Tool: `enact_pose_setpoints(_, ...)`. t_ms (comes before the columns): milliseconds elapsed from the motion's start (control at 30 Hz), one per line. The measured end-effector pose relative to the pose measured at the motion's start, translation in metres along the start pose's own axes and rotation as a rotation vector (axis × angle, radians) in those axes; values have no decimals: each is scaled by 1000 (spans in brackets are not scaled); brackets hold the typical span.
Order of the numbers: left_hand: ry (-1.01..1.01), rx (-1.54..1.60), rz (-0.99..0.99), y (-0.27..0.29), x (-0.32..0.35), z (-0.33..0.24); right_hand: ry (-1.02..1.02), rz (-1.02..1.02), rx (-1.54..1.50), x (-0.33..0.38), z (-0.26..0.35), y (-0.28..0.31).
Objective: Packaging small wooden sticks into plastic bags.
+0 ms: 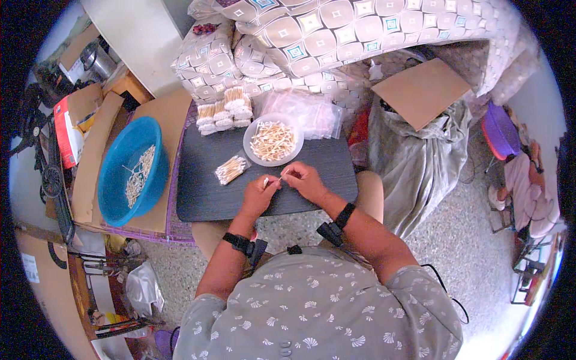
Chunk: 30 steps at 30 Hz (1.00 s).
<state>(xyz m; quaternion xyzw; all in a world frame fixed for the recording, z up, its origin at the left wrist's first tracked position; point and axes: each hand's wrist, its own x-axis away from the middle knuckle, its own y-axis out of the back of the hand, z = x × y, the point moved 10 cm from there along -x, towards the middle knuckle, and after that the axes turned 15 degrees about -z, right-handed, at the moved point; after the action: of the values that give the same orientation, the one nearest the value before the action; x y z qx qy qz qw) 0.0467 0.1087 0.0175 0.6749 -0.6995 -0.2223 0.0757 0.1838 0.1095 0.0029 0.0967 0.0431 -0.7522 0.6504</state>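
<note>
Over the near edge of the dark table, my two hands meet with fingers pinched together. A thin wooden-stick cotton swab shows between their fingertips, partly hidden. My left hand is closed, with a small white tip showing at its fingers. My right hand pinches from the other side. Just beyond them stands a white bowl of loose cotton swabs. A small clear pack of swabs lies left of my hands. Several filled packs are stacked at the far left of the table.
Flat clear plastic bags lie at the table's far side. On cardboard to the left sits a blue basin with more swabs. A grey sack topped with a cardboard sheet stands right. Patterned cloth bundles rise behind.
</note>
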Motion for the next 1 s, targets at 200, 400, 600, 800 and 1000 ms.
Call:
enact_pose_setpoints(200, 30, -41, 48, -3, 3, -1, 83, -25, 59, 3, 16, 2)
enact_pose_setpoints(400, -42, -58, 25, -2, 0, 9, 49, 37, 36, 5, 19, -6)
enact_pose_setpoints(600, -24, -30, 42, -5, 0, 9, 22, 31, 16, 4, 12, -6)
enact_pose_setpoints(800, 43, -58, 109, -11, 1, 8, -83, -23, -114, 1, -5, 1)
enact_pose_setpoints(1000, 165, 268, -102, 13, 0, 16, -12, -32, 27, 2, 6, 2)
